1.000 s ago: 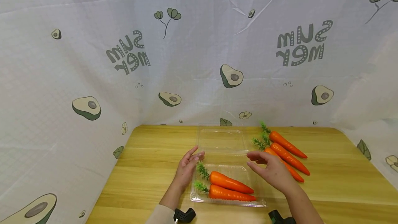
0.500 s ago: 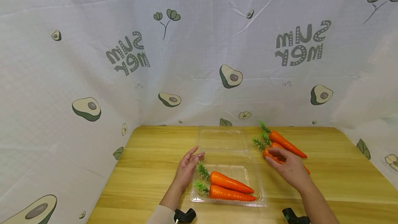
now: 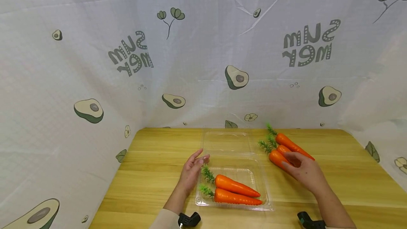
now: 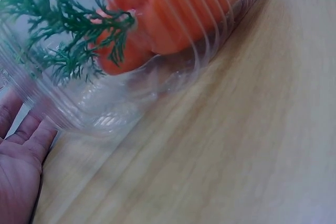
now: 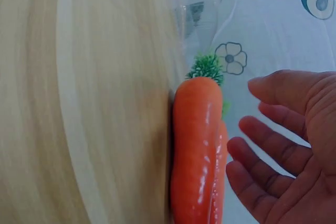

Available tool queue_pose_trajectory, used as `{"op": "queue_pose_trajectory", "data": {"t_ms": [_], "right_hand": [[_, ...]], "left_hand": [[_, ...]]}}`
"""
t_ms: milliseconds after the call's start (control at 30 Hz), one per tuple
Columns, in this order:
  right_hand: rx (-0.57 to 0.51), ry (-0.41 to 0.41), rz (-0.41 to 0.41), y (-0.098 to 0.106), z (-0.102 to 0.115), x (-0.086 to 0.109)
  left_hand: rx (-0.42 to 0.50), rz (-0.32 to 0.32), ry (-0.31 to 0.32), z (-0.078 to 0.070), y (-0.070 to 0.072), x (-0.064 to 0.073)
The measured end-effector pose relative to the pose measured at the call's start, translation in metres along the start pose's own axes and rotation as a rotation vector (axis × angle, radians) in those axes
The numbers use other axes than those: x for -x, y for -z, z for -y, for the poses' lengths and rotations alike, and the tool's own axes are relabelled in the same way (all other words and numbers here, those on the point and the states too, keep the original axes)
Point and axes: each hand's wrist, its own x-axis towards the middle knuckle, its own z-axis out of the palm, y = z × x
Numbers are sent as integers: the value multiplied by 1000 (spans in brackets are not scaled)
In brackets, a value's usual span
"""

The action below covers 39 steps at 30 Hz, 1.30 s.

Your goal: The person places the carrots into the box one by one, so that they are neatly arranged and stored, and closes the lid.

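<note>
Two orange carrots with green tops, one the upper carrot (image 3: 236, 185) and one the lower carrot (image 3: 237, 197), lie side by side in a clear plastic clamshell box (image 3: 268, 200). At the box's left wall rests my left hand (image 3: 189, 176), its fingers relaxed along the plastic. On the right, my right hand (image 3: 306, 174) hovers over a group of carrots, nearest the front carrot (image 3: 277, 159). The right wrist view shows that hand (image 5: 294, 145) with fingers spread and slightly bent, a gap between them and the nearest carrot (image 5: 197, 145).
The box's lid (image 3: 227, 141) lies folded back toward the rear of the wooden table (image 3: 152, 172). Behind the front carrot lie a middle carrot (image 3: 283, 148) and a rear carrot (image 3: 294, 145). A white printed cloth (image 3: 203, 52) hangs around the table's back and sides.
My right hand has moved right, from above the box's right edge to over the carrots outside it. The left hand and the two boxed carrots have stayed put.
</note>
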Motion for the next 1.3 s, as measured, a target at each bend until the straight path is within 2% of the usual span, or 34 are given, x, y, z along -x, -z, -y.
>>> {"op": "queue_pose_trajectory", "data": {"t_ms": [400, 533, 800, 1300], "right_hand": [[131, 12, 26, -7, -16, -4], [108, 18, 60, -11, -18, -5], [80, -33, 136, -14, -17, -7], [36, -18, 82, -10, -2, 1]], "left_hand": [[-1, -4, 7, -1, 0, 0], [0, 0, 10, 0, 1, 0], [11, 5, 7, 1, 2, -1], [5, -5, 14, 0, 1, -1]]}}
